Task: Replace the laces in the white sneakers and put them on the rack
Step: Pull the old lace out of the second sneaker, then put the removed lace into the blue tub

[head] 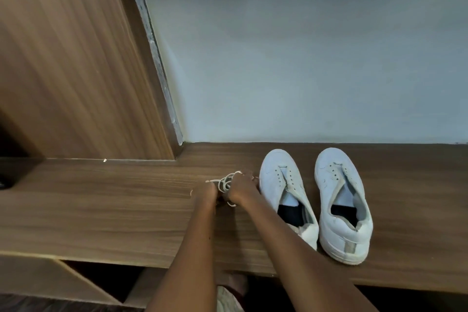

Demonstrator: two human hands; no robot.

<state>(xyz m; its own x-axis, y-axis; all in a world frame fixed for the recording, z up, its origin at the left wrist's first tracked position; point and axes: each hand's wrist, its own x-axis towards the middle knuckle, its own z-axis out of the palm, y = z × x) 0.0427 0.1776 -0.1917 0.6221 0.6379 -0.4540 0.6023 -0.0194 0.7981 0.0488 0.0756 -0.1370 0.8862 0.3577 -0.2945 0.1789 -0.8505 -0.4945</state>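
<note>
Two hands, left hand [205, 194] and right hand [241, 186], fingers curled on bundled laces [225, 183], just left of unlaced sneakers [314, 200].

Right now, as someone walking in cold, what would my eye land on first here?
The two white sneakers, laceless with eyelets bare, stand side by side on the brown wooden shelf at right, toes toward the pale wall. Just left of them, the left hand and right hand grip a tangled bundle of white laces.
</note>
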